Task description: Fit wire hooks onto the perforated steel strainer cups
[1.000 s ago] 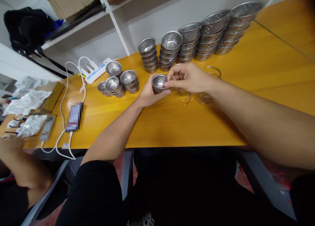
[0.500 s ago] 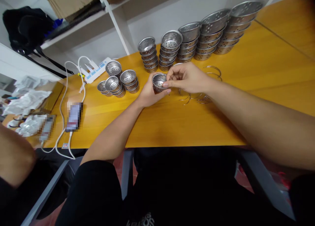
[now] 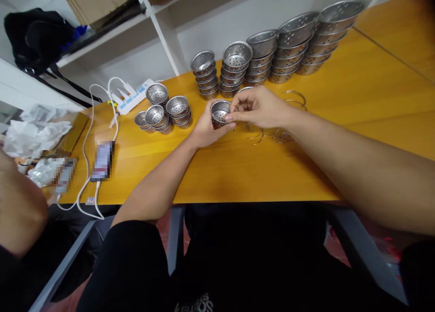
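My left hand (image 3: 208, 127) is wrapped round a small perforated metal cup (image 3: 219, 114), its open top facing up. At the cup's right rim my right hand (image 3: 254, 105) is closed in a pinch, thumb tip over the inside edge. Whatever lies between those fingertips is too small to make out. Several thin curved metal wires (image 3: 294, 101) lie on the table behind and below my right wrist. Another metal cup rim (image 3: 246, 89) shows partly behind my right hand.
Tall stacks of perforated metal cups (image 3: 237, 58) line the back of the wooden table (image 3: 238, 176). Shorter cup stacks (image 3: 177, 107) stand to the left. Beyond them are a power strip (image 3: 136, 96), a phone (image 3: 102, 160) with white cables, and another person's arm (image 3: 22, 207).
My hands and the cup have stayed almost still. At the far left, the other person's arm has shifted slightly.
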Demonstrator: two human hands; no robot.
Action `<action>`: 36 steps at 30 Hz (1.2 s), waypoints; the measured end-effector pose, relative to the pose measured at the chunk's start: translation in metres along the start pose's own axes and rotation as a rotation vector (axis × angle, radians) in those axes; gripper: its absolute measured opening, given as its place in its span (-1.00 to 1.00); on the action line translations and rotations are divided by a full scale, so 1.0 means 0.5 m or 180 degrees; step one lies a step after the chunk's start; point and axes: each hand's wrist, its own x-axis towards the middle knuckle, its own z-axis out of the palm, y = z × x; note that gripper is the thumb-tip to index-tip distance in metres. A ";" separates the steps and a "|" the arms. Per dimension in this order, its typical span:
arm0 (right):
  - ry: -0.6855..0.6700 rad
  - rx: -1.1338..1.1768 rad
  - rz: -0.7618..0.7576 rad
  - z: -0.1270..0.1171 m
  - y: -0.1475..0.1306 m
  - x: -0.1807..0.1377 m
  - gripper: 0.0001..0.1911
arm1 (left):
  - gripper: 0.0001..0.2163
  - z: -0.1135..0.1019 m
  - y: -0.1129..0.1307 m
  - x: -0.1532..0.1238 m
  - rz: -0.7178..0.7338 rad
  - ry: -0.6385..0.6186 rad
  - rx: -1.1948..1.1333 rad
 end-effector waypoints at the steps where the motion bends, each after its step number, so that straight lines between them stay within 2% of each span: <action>1: -0.0001 -0.0022 0.0010 -0.001 -0.001 0.000 -0.29 | -0.18 0.000 0.002 0.000 -0.0009 -0.0022 0.0000; 9: -0.0024 -0.0080 -0.0018 -0.005 -0.001 -0.004 -0.32 | -0.08 0.002 -0.009 -0.009 0.0007 -0.0186 0.0086; 11: 0.0095 -0.0010 -0.0110 -0.003 0.000 -0.005 -0.39 | -0.03 0.004 -0.023 -0.009 -0.0014 -0.0134 0.0093; 15: 0.0594 -0.0142 -0.0368 -0.001 0.004 -0.012 -0.61 | 0.06 0.004 -0.049 -0.004 -0.0049 0.0046 0.0057; 19: 0.0732 -0.0582 -0.0302 -0.005 0.010 -0.020 -0.75 | 0.06 0.000 -0.056 0.000 -0.0067 0.0209 -0.0065; 29: 0.0663 -0.1355 -0.0552 -0.003 -0.013 -0.026 -0.92 | 0.04 -0.007 -0.026 0.002 -0.0361 0.0255 -0.0045; 36: 0.0166 -0.1753 -0.0631 -0.014 0.012 -0.026 -0.79 | -0.02 -0.008 0.025 0.004 -0.0332 0.0059 0.0109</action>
